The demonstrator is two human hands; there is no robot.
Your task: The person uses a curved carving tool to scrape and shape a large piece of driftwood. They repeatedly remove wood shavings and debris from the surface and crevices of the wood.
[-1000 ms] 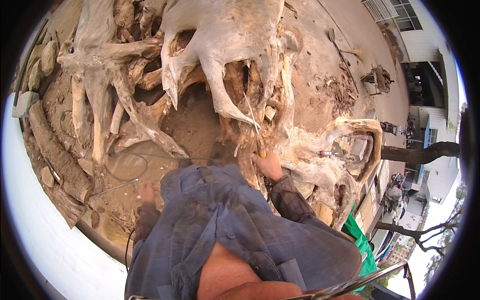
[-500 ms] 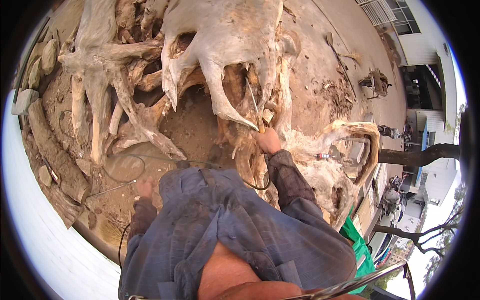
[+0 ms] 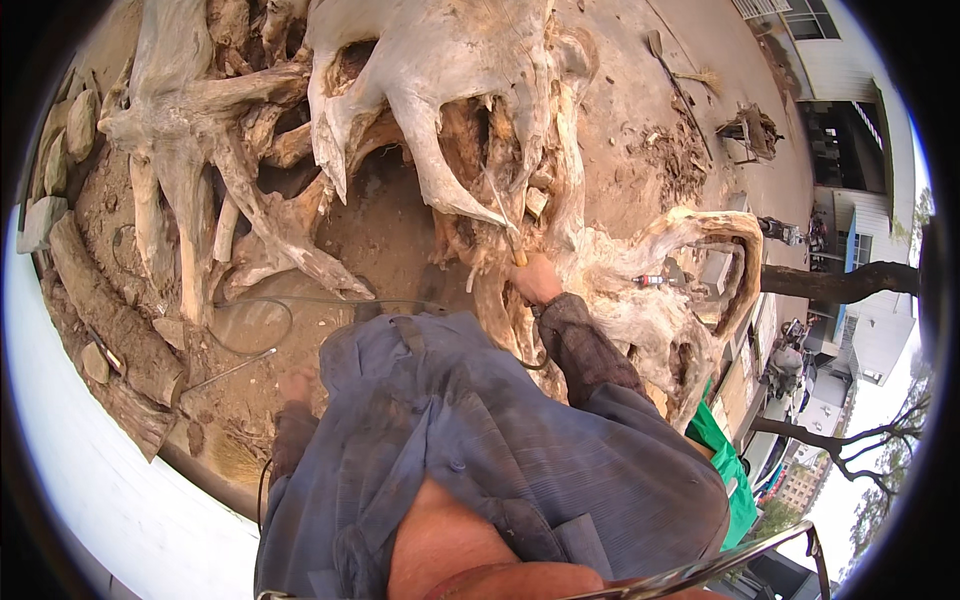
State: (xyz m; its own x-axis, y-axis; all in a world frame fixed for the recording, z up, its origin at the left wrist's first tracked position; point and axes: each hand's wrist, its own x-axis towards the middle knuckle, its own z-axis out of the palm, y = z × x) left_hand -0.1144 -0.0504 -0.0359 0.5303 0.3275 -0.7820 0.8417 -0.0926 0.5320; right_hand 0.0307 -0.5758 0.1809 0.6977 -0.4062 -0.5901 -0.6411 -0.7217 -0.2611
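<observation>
Head cam, looking straight down on a bare right hand [image 3: 537, 280] clamped round the pale handle [image 3: 518, 257] of a long, thin hand tool [image 3: 509, 224]. Worth worrying about: the narrow gap in the wood just ahead of that hand. Could easily jam or bend the blade [image 3: 496, 194] in there, mostly from pushing at a slant past the pointed root prong [image 3: 430, 160] ahead and to the hand's left. Could also slip on rough wood and scrape knuckles against the big root mass [image 3: 600, 268] just to the hand's right, especially without a glove. Might even knock loose the little wood block [image 3: 537, 203] beyond the fingers, if bumped.

Back to the grip: looks curled fully closed, no visible gap, holding by the handle only, with the blade aimed forward and away. Can't tell about contact between blade and wood.

As for the left hand [image 3: 297, 385], hanging low, well apart from the right one, near a thin rod [image 3: 228, 372]. Too blurred to call spread or curled, or holding anything.
</observation>
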